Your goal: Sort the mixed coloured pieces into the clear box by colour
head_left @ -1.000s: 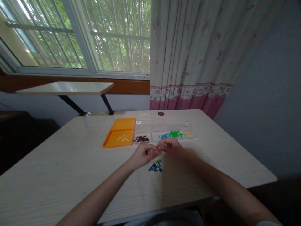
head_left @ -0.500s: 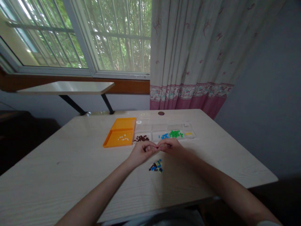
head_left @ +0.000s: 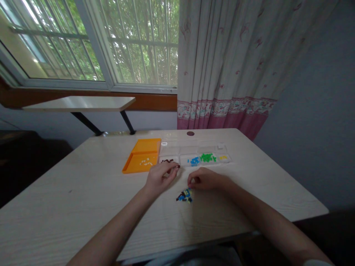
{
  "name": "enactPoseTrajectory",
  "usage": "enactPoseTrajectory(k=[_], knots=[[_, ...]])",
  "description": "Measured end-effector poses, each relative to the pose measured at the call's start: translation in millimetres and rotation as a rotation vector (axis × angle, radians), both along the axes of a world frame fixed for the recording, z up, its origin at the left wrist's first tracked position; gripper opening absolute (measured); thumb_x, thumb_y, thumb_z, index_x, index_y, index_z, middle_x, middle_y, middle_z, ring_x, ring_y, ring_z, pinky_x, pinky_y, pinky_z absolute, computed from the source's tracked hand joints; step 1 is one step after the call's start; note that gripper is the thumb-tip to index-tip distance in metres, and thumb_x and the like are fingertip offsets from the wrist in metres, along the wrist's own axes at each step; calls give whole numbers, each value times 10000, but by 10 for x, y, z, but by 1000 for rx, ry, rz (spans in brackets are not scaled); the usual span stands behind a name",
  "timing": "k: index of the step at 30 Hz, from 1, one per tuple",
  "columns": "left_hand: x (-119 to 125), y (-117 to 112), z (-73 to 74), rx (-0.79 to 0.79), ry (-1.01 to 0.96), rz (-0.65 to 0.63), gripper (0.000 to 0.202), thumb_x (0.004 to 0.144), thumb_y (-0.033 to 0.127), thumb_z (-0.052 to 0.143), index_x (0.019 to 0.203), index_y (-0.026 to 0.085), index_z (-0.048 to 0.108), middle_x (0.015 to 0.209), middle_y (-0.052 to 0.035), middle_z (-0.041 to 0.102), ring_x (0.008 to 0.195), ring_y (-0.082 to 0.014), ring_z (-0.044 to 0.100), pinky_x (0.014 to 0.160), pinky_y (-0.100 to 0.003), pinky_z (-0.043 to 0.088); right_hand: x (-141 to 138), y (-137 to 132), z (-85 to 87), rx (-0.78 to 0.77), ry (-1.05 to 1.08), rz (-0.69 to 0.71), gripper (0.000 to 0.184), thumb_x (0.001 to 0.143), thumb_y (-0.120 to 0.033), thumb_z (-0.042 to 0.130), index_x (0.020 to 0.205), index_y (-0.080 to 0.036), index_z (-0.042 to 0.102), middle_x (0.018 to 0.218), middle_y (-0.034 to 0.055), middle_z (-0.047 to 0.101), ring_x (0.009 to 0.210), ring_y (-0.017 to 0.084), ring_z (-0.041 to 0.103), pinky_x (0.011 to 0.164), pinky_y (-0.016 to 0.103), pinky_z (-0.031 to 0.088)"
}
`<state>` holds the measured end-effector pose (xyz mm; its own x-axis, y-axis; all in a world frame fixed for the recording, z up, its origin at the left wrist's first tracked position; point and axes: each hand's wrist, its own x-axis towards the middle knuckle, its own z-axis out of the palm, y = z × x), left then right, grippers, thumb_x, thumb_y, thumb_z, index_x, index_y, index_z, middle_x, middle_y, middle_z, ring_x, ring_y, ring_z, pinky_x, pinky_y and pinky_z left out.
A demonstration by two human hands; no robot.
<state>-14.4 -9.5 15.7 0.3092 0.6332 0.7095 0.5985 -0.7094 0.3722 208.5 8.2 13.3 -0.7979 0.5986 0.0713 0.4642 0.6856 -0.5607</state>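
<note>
My left hand point(head_left: 161, 176) pinches a small dark brown brick point(head_left: 178, 166) between its fingertips, just in front of the clear tray's brown pieces. My right hand point(head_left: 206, 178) is lowered with its fingers closed at the far edge of a small cluster of blue, yellow and brown bricks point(head_left: 184, 195) on the table. Its fingertips touch or nearly touch the cluster, and what they hold is too small to make out. Part of the brown bricks point(head_left: 166, 161) in the tray is hidden behind my left hand.
A clear divided tray point(head_left: 188, 149) holds blue bricks point(head_left: 194, 161), green bricks point(head_left: 207, 158) and yellow bricks point(head_left: 223, 157). Left of it lies an orange open case point(head_left: 135, 168) with white pieces point(head_left: 146, 162). A raised shelf point(head_left: 83, 103) stands at the table's back left.
My hands were together at the fingertips and have parted. The left moved slightly left and up with the brown brick; the right came down to the cluster.
</note>
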Motion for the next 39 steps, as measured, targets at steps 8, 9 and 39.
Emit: enactPoseTrajectory(k=[8, 9, 39], knots=[[-8, 20, 41, 129, -19, 23, 127, 793, 216, 537, 860, 161, 629, 683, -19, 648, 557, -77, 565, 538, -166, 415, -8, 1, -10, 39, -37, 11, 163, 733, -258, 585, 844, -164, 660, 543, -40, 530, 476, 54, 445, 498, 149, 328], [-13, 31, 40, 119, -19, 26, 132, 796, 223, 532, 862, 162, 629, 689, -19, 649, 561, -78, 566, 541, -166, 415, -4, 6, -13, 47, -42, 12, 162, 738, -245, 575, 848, -166, 662, 546, -38, 537, 478, 55, 448, 501, 149, 331], [114, 50, -77, -358, 224, -197, 182, 803, 249, 497, 851, 182, 659, 630, -1, 572, 578, -91, 487, 542, -175, 343, -53, 75, -205, 305, 175, -191, 195, 796, -340, 555, 834, -184, 666, 536, -27, 557, 467, 75, 440, 482, 172, 300]])
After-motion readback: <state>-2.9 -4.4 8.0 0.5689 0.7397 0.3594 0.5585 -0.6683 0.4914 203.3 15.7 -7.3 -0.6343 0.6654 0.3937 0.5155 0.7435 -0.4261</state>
